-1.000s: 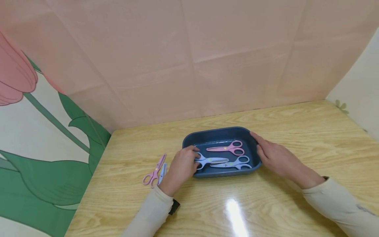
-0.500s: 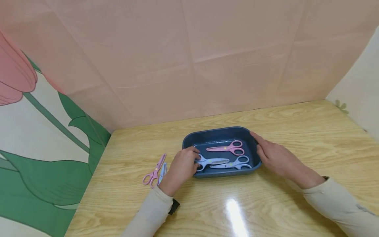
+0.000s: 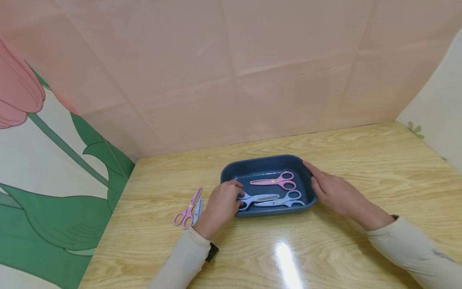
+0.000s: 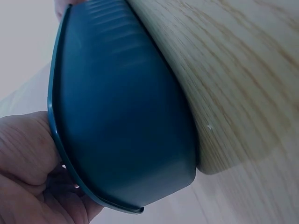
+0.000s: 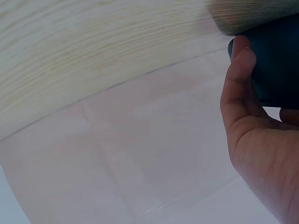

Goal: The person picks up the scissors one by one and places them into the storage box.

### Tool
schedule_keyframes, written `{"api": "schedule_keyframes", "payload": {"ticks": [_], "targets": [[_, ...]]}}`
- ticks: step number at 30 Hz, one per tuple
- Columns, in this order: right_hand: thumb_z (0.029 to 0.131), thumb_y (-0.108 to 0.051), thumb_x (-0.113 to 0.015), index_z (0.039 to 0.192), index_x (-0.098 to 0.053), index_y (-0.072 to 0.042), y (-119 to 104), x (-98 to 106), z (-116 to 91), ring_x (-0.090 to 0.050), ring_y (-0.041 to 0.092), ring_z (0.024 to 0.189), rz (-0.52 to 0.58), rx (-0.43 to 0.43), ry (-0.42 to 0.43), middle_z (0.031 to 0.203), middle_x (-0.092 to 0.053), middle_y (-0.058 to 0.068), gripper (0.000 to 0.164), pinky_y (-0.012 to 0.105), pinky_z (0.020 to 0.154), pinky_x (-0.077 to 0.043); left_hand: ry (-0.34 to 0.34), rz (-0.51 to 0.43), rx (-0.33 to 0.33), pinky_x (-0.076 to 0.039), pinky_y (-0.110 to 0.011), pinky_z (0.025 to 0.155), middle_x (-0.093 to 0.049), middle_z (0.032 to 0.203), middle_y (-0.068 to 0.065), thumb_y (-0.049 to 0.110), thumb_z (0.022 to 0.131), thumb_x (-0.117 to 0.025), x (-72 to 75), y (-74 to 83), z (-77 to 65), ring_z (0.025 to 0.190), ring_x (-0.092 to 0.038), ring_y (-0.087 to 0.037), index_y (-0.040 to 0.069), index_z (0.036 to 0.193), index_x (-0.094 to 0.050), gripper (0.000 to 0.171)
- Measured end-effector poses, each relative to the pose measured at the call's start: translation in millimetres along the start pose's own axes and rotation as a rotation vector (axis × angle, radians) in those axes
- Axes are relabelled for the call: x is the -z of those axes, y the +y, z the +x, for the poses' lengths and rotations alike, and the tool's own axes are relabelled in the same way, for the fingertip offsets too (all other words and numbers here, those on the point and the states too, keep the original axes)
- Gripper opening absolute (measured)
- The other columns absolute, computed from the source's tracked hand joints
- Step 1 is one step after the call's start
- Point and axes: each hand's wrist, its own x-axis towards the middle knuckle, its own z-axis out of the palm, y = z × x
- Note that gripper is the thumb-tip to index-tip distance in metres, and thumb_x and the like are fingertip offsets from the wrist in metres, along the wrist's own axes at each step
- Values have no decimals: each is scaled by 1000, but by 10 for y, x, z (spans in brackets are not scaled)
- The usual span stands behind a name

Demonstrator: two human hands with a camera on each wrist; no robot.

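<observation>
Dipping at the handle end compared with half a second ago, the pinched blue scissors [image 3: 257, 198] now sit lower in the tray. Nearest are two pale sleeves [image 3: 184, 257] and a black strap [image 3: 213, 252] by the left wrist, over a wood-grain tabletop [image 3: 252, 257]. On it, to the left of the tray, pink scissors [image 3: 190, 208] lie just beside partly hidden blue scissors [image 3: 197, 211]. Reaching over the dark blue tray's [image 3: 268, 214] left end, the left hand [image 3: 222, 202] has its fingers curled at the handle of the pinched pair. Those blades meet a second blue pair [image 3: 283, 200] along the near wall. The right hand [image 3: 335, 192] grips the tray's right end, fingers outside the rim. Farther in lies another pink pair [image 3: 273, 182]; behind the table hangs a creased pink sheet [image 3: 231, 80].
</observation>
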Motion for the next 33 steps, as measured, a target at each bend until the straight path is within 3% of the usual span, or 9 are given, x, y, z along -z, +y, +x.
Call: {"api": "schedule_keyframes", "payload": {"ticks": [11, 19, 23, 26, 33], "targets": [[102, -22, -34, 153, -19, -11, -10, -7, -8, -58, 44, 115, 2, -8, -5, 142, -45, 26, 54, 59, 97, -47, 61, -121, -6, -52, -35, 100, -67, 118, 0, 15, 84, -72, 54, -75, -65, 116, -61, -20, 11, 101, -74, 18], [102, -21, -35, 152, -20, -11, -10, -14, -2, -59, 43, 113, -2, 1, 11, 140, -47, 27, 54, 58, 95, -48, 289, -235, 5, -59, -30, 75, -67, 117, 0, 13, 83, -73, 212, -262, -266, 101, -66, -18, 12, 98, -74, 16], [102, -21, -35, 152, -21, -10, -19, -10, 1, -58, 44, 115, -6, 5, 12, 141, -47, 26, 54, 58, 96, -48, 365, -254, 68, -58, -28, 68, -67, 117, 1, 13, 82, -74, 275, -428, -415, 93, -66, -15, 13, 98, -74, 16], [102, -21, -35, 152, -21, -10, -28, -3, -1, -58, 44, 115, -4, 3, 13, 141, -46, 26, 54, 58, 96, -48, 370, -260, 127, -58, -29, 67, -67, 117, 2, 15, 83, -73, 310, -560, -519, 89, -66, -14, 13, 99, -73, 16], [102, -22, -35, 152, -19, -11, -28, 3, -15, -58, 44, 115, -4, -13, 3, 143, -45, 26, 54, 58, 96, -48, 302, -181, 231, -57, -29, 66, -67, 118, 0, 21, 85, -71, 274, -821, -703, 90, -68, -19, 13, 99, -74, 16]]}}
